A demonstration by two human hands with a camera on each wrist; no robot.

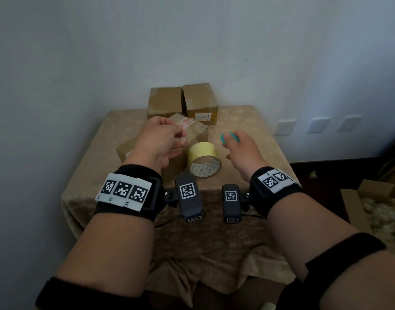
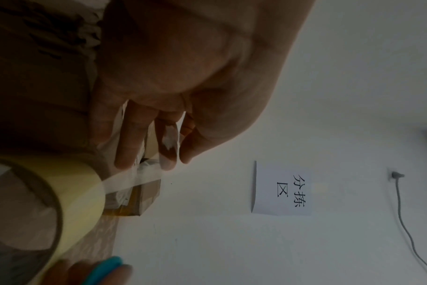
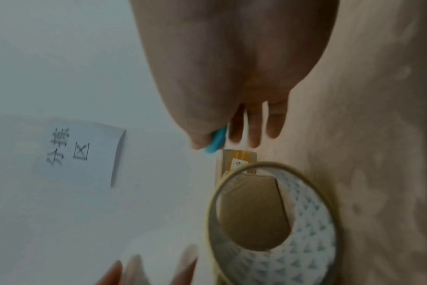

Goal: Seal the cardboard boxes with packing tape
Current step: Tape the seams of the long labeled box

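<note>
A yellowish roll of packing tape stands on edge on the cloth-covered table. My left hand pinches the free end of a clear tape strip pulled up from the roll, above a cardboard box that the hand partly hides. My right hand hovers to the right of the roll and grips teal-handled scissors; their blades are hidden. Two more cardboard boxes stand side by side at the table's far edge against the wall.
An open carton with pale filler sits on the dark floor at the right. The wall holds white switch plates, a paper sign and a hanging cable. The table cloth drapes over the near edge.
</note>
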